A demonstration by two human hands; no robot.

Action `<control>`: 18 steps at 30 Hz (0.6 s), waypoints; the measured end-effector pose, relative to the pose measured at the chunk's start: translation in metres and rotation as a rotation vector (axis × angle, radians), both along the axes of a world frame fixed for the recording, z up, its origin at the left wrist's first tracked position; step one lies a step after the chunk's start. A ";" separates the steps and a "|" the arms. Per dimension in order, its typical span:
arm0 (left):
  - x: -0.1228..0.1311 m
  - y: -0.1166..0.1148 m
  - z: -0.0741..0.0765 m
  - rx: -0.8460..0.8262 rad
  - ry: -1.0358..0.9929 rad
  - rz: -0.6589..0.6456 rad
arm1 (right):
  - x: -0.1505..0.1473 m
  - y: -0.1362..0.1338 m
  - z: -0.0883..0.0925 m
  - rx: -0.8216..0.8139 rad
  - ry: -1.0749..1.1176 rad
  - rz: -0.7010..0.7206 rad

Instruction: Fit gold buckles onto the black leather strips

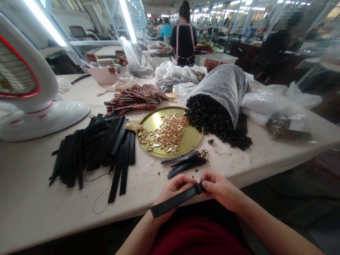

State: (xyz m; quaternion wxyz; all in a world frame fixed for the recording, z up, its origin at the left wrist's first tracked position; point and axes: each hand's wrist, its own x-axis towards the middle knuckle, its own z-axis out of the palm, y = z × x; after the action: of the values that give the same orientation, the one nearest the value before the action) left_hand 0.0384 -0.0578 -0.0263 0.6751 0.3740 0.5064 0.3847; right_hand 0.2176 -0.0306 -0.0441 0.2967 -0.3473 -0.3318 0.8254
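Note:
A black leather-like strap lies across my left hand, whose fingers are closed on it near its far end. At that end sits a small black fitting. My right hand pinches there with thumb and fingertips, partly hiding it, so I cannot tell its exact kind. Just beyond my hands is a small bunch of black straps with gold-coloured hardware. Behind it, a round gold tray bears a heap of gold-coloured metal rings.
Loose black straps are piled on the left of the table. A white plastic bag spills small black parts. Brown-red strips lie behind the tray. A white machine stands at far left; people work beyond.

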 end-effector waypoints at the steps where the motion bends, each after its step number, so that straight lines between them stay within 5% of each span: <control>1: 0.001 0.001 -0.001 0.018 -0.003 0.002 | -0.001 0.000 0.000 -0.004 0.001 0.015; 14: 0.012 -0.001 0.002 -0.157 -0.446 0.140 | -0.020 0.006 -0.002 0.049 0.041 -0.161; 18: 0.015 -0.003 0.000 -0.108 -0.392 0.108 | -0.019 0.003 0.000 0.027 0.093 -0.128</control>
State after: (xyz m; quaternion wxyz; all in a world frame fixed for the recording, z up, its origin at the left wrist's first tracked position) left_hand 0.0539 -0.0609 -0.0267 0.7581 0.2277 0.4046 0.4580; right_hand 0.1981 -0.0276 -0.0438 0.3686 -0.3254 -0.3057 0.8154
